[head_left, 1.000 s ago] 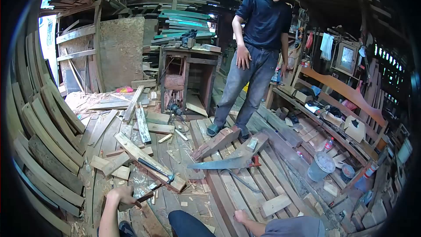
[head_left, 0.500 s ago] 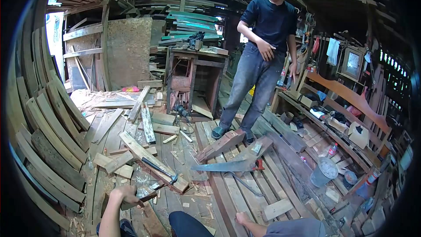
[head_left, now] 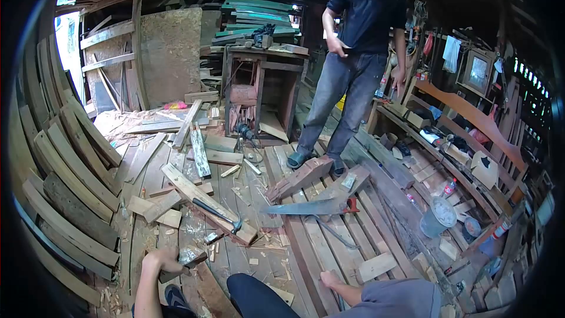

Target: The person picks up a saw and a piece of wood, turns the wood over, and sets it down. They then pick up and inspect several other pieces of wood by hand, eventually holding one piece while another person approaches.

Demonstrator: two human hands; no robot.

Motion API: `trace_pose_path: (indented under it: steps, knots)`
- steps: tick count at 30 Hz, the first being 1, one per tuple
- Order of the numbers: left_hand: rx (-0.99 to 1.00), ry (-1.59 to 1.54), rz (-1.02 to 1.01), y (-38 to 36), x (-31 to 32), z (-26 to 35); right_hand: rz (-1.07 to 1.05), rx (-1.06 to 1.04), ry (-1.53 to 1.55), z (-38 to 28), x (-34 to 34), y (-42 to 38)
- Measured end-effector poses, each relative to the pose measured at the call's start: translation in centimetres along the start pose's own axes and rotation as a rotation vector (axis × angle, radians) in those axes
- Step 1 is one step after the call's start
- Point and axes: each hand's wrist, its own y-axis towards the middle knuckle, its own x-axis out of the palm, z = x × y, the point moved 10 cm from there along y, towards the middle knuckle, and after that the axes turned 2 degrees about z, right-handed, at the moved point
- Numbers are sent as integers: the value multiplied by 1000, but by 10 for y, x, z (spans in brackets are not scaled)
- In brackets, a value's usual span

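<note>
My left hand [head_left: 163,261] is at the lower left, its fingers curled round a small dark wooden piece [head_left: 192,255]. A brown board [head_left: 213,290] lies just right of it, beside my knee. My right hand [head_left: 329,279] rests in a closed shape on the wooden slats [head_left: 306,253] at the lower middle; anything inside it is hidden. A hammer [head_left: 218,214] lies across a pale plank [head_left: 194,194] beyond my left hand. Farther out, a handsaw [head_left: 309,207] with a red handle lies by two thick timber blocks [head_left: 303,178].
A person [head_left: 353,65] in dark clothes stands beyond the blocks. Curved boards [head_left: 70,171] lean along the left. A wooden cabinet [head_left: 265,59] stands at the back. On the right are a bucket [head_left: 438,218] and a cluttered bench [head_left: 435,147]. Shavings and offcuts litter the floor.
The dark wooden piece in my left hand has turned, showing a broader face. The standing person's raised hand has moved left, away from the waist. The view has shifted slightly.
</note>
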Motion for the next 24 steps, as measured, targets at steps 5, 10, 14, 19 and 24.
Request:
trace_pose_path:
  steps: [5, 10, 14, 19, 24]
  knots:
    - [-4, -47, 52, -16, -1, -4, -46, -47, -38, -6, 6, -1]
    - [-38, -37, 42, -12, 10, -19, -57, -73, -53, -8, 2, 2]
    - [-20, -81, 71, -15, 16, -26, -143, -97, -96, -7, 13, 10]
    - [-50, -173, 22, -31, 19, -32, -225, -185, -147, -24, 9, 13]
    - [75, -262, 249, -11, 30, -37, -203, -188, -245, -18, 22, 24]
